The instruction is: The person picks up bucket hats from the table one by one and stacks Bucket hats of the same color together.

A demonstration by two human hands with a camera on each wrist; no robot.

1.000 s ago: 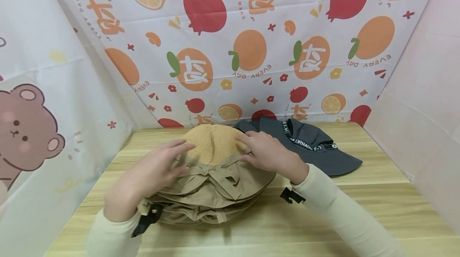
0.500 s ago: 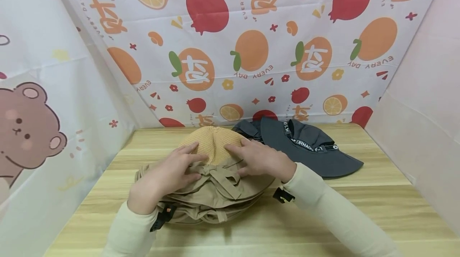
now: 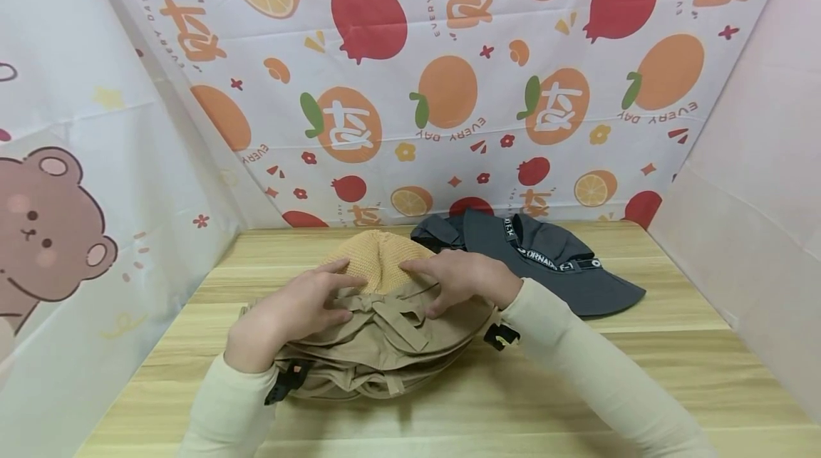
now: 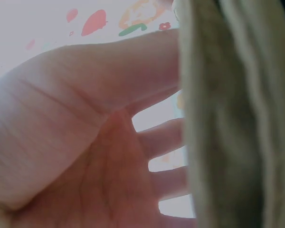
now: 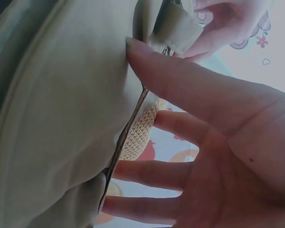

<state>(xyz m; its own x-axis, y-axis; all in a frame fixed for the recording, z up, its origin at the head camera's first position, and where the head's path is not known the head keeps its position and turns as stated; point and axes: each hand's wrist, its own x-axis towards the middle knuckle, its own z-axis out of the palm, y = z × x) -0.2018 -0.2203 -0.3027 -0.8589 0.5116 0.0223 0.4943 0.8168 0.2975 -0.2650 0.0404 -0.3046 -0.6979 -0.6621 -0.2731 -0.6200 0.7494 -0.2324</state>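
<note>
A pile of khaki sun hats (image 3: 398, 351) lies at the middle of the table, its layered brims showing at the front. The top one has a yellow woven crown (image 3: 368, 255) with a crease, and a khaki bow in front. My left hand (image 3: 288, 315) touches the left side of this top hat, fingers spread over the crown's base. On the right side my right hand (image 3: 471, 276) rests likewise; in the right wrist view its thumb (image 5: 152, 66) is on the khaki cloth and the fingers reach to the woven crown. Fabric hides the left fingertips in the left wrist view.
Dark grey bucket hats (image 3: 577, 290), one with a lettered band, lie behind and to the right of the pile. A fruit-print cloth (image 3: 282, 102) hangs along the wooden table's (image 3: 577, 380) back edge, with pale cloths at both sides.
Both hands have moved inward and come down onto the top hat, the left one moving right. Over the last half second they have barely shifted; the crown looks slightly lower.
</note>
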